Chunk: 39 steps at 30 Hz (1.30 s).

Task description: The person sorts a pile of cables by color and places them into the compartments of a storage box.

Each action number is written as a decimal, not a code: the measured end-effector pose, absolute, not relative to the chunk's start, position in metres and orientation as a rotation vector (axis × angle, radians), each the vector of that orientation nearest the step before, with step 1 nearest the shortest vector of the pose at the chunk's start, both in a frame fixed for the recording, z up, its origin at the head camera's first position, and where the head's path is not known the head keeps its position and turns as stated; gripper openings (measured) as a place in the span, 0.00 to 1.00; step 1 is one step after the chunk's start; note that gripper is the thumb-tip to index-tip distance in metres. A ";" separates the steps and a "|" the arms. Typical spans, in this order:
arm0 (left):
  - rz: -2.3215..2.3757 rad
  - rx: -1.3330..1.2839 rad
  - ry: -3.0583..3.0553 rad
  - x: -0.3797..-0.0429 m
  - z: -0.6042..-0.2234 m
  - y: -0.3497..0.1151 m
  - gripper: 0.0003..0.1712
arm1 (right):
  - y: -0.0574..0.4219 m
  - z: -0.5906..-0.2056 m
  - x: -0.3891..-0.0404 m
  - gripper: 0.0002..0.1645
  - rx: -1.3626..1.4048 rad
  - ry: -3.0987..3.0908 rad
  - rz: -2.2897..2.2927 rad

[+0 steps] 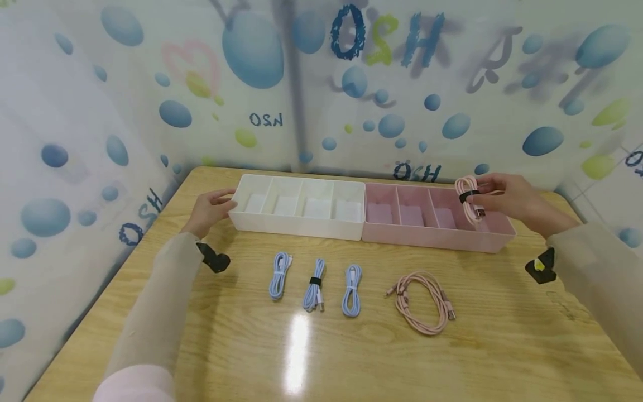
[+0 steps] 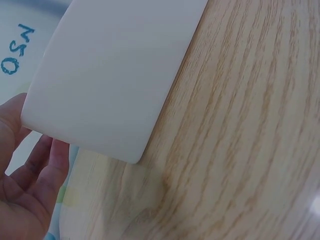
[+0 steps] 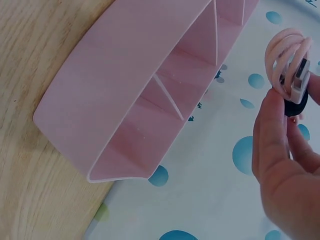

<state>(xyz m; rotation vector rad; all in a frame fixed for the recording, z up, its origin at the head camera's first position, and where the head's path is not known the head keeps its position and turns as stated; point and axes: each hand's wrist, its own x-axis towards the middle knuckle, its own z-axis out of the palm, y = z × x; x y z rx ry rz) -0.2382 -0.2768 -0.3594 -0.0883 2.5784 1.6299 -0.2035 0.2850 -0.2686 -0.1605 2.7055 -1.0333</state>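
Observation:
My right hand (image 1: pixel 512 198) pinches a coiled pink charging cable (image 1: pixel 467 195) with a black strap round it, held over the right end of the pink divided box (image 1: pixel 437 237). In the right wrist view, the cable (image 3: pixel 286 60) and its USB plug sit between thumb and fingers, above the box's rim. At the far left, my left hand (image 1: pixel 206 212) touches the left end of the white divided box (image 1: pixel 296 226) with relaxed fingers. The left wrist view has these fingers (image 2: pixel 59 155) at the box's end wall.
In front of the boxes lie three blue coiled cables, left (image 1: pixel 279 276), middle (image 1: pixel 313 285) and right (image 1: pixel 352 290). A looser pink cable coil (image 1: pixel 424 329) lies to their right. Behind the wooden table (image 1: pixel 226 335) hangs a patterned curtain (image 1: pixel 321 100).

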 end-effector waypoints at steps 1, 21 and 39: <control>1.631 -0.090 2.579 -0.238 -0.360 -0.277 0.28 | 0.285 -0.268 -0.205 0.44 -0.153 2.707 -1.034; 1.628 -0.103 2.598 -0.241 -0.358 -0.277 0.27 | 0.277 -0.270 -0.229 0.44 -0.107 2.709 -0.989; 1.654 -0.108 2.572 -0.241 -0.364 -0.279 0.28 | 0.276 -0.281 -0.240 0.39 -0.136 2.691 -0.977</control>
